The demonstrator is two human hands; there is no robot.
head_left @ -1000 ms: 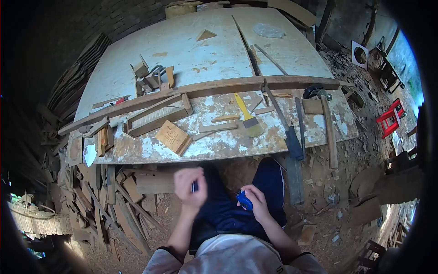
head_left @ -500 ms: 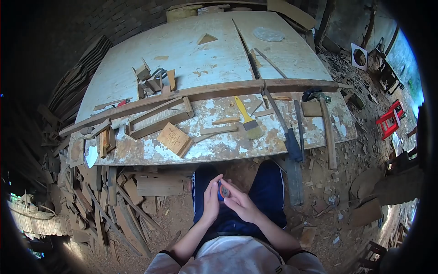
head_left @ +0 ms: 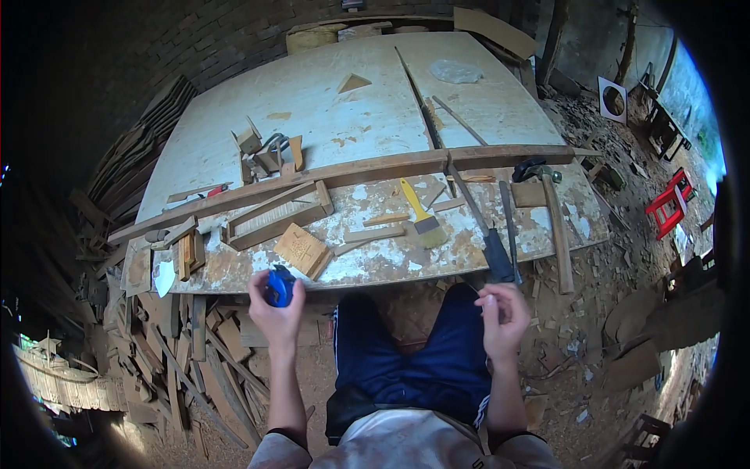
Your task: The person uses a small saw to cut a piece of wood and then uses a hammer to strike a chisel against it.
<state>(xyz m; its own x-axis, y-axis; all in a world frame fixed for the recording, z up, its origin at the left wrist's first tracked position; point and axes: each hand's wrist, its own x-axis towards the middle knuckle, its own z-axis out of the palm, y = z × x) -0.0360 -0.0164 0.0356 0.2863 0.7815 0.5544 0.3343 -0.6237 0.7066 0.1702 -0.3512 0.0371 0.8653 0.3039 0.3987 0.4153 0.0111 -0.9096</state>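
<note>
My left hand (head_left: 275, 311) is closed around a round blue case (head_left: 279, 287) with dark parts on top, held just in front of the bench's near edge. Its exact kind is hard to make out. Over at the right, my right hand (head_left: 504, 314) is curled in a pinch; a thin dark tip (head_left: 472, 288) sticks out from its fingers, too small to name. Just beyond that hand, the black handle of a long tool (head_left: 498, 254) hangs over the bench edge. A square wooden block (head_left: 301, 247) lies on the bench beyond my left hand.
On the worn workbench (head_left: 367, 270) lie a yellow-handled brush (head_left: 420, 211), a hammer (head_left: 558, 234), an open wooden box (head_left: 277, 215) and a long beam (head_left: 351, 170). Scrap wood (head_left: 203, 367) is piled at lower left. A red stand (head_left: 668, 203) is at right.
My hands were together over my lap around the blue case. Now they are wide apart: the left has carried the case left and forward, and the right has moved right.
</note>
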